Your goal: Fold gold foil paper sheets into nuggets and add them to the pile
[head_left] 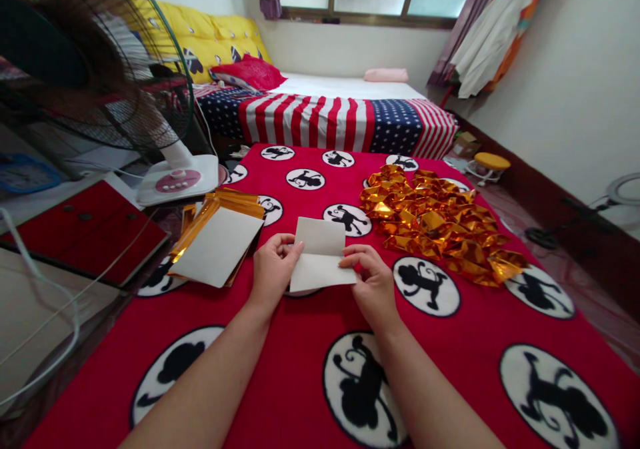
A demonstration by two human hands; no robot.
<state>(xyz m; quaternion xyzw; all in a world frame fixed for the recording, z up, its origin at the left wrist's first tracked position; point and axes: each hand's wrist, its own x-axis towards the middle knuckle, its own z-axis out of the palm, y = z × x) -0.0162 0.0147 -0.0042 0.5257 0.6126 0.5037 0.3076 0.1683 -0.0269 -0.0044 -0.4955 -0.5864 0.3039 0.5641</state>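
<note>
Between my two hands is a white sheet of paper with a crease across its middle. My left hand pinches its left edge, thumb on top. On the other side, my right hand grips the right edge, fingers over the paper. To the left lies a stack of foil paper, its upper sheet white side up and gold edges showing beneath. Many folded gold foil pieces are heaped to the right. All of this rests on a red cloth with black monkey figures in white circles.
A standing fan is at the left, beside a dark red box and a white cable. Beyond the cloth is a bed with a flag-patterned cover. A yellow stool stands by the right wall.
</note>
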